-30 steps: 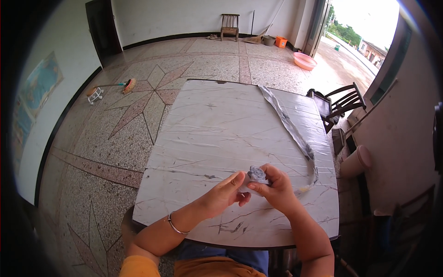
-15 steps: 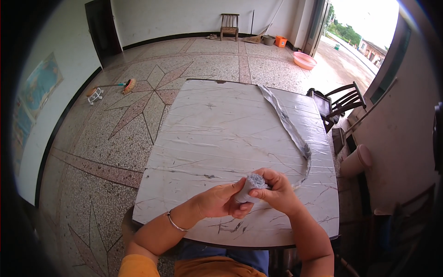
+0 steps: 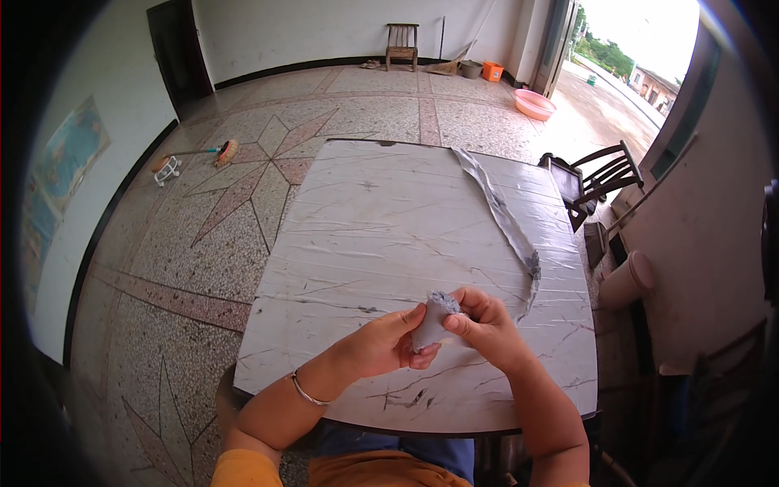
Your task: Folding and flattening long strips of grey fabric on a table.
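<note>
A grey roll of soft, fabric-like material (image 3: 433,325) is held above the near part of the table, its ragged, frayed-looking end up. My left hand (image 3: 386,339) wraps its lower left side, the thumb pressed against it. My right hand (image 3: 487,326) grips the upper right side between thumb and bent fingers. A long grey strip (image 3: 505,219) lies along the right side of the table, crumpled and darker partway down, and runs toward my right hand. Whether it joins the roll is hidden behind that hand. A metal bangle (image 3: 307,391) circles my left wrist.
The white marble-patterned table (image 3: 357,227) has a creased covering. Beyond its right edge stand a dark chair (image 3: 588,178) and a pale pink bin (image 3: 626,282). Farther off are a pink basin (image 3: 535,105), an orange bucket (image 3: 492,71) and a wooden chair (image 3: 402,46). A brush (image 3: 226,152) lies left.
The roll has shifted slightly left and up in my hands. The strip's near part has moved a little left, and my right fingers have changed their hold.
</note>
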`<control>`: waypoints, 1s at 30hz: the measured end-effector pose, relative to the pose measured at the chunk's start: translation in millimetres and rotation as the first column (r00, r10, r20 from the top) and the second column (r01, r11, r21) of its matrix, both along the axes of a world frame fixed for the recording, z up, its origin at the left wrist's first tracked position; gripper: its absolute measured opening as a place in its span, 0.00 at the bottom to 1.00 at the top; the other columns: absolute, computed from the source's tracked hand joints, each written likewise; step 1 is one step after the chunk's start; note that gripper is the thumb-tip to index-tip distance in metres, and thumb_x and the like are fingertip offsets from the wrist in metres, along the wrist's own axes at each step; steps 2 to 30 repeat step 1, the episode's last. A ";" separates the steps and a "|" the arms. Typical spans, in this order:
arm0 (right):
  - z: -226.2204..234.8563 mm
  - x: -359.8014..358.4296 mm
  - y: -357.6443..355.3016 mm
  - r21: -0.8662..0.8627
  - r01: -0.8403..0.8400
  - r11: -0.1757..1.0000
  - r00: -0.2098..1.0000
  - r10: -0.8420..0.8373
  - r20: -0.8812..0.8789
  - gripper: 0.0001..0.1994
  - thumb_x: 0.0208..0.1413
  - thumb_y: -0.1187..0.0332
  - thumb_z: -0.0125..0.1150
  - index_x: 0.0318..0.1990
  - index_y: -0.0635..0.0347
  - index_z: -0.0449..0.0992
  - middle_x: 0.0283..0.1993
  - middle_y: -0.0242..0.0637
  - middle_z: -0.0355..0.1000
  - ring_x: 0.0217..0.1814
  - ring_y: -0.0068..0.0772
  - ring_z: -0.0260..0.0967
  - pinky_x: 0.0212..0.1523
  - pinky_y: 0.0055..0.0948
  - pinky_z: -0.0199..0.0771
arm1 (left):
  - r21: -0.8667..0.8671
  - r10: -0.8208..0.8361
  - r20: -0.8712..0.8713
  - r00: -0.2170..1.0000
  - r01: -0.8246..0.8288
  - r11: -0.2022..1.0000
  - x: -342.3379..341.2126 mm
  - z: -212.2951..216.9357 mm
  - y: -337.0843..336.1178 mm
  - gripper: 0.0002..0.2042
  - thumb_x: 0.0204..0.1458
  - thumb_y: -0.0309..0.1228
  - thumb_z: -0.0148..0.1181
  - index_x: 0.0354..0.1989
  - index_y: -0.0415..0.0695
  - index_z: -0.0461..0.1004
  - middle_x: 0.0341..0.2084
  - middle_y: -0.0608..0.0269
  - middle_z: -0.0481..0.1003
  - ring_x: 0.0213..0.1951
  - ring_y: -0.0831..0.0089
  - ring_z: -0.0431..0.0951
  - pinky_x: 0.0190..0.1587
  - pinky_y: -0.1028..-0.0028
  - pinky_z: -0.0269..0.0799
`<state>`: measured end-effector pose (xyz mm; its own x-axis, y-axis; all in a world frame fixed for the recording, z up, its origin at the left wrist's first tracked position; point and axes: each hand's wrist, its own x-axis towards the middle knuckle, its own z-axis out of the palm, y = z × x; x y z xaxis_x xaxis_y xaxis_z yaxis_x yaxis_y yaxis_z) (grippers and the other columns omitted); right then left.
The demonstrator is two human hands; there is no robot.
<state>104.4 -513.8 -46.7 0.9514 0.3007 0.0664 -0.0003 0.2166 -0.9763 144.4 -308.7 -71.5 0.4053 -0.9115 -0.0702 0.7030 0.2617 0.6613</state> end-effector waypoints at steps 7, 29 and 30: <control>-0.3 0.3 0.1 -0.001 -0.001 1.000 1.000 0.001 -0.001 0.13 0.61 0.62 0.67 0.46 0.61 0.75 0.34 0.22 0.71 0.34 0.10 0.62 0.33 0.13 0.60 | -0.016 -0.043 -0.029 0.999 0.043 0.999 3.6 -3.5 1.6 0.24 0.65 0.56 0.44 0.53 0.48 0.68 0.26 0.64 0.66 0.29 0.71 0.64 0.35 0.68 0.62; -0.3 0.3 0.1 -0.001 -0.001 1.000 1.000 0.001 -0.001 0.13 0.61 0.62 0.67 0.46 0.61 0.75 0.34 0.22 0.71 0.34 0.10 0.62 0.33 0.13 0.60 | -0.016 -0.043 -0.029 0.999 0.043 0.999 3.6 -3.5 1.6 0.24 0.65 0.56 0.44 0.53 0.48 0.68 0.26 0.64 0.66 0.29 0.71 0.64 0.35 0.68 0.62; -0.3 0.3 0.1 -0.001 -0.001 1.000 1.000 0.001 -0.001 0.13 0.61 0.62 0.67 0.46 0.61 0.75 0.34 0.22 0.71 0.34 0.10 0.62 0.33 0.13 0.60 | -0.016 -0.043 -0.029 0.999 0.043 0.999 3.6 -3.5 1.6 0.24 0.65 0.56 0.44 0.53 0.48 0.68 0.26 0.64 0.66 0.29 0.71 0.64 0.35 0.68 0.62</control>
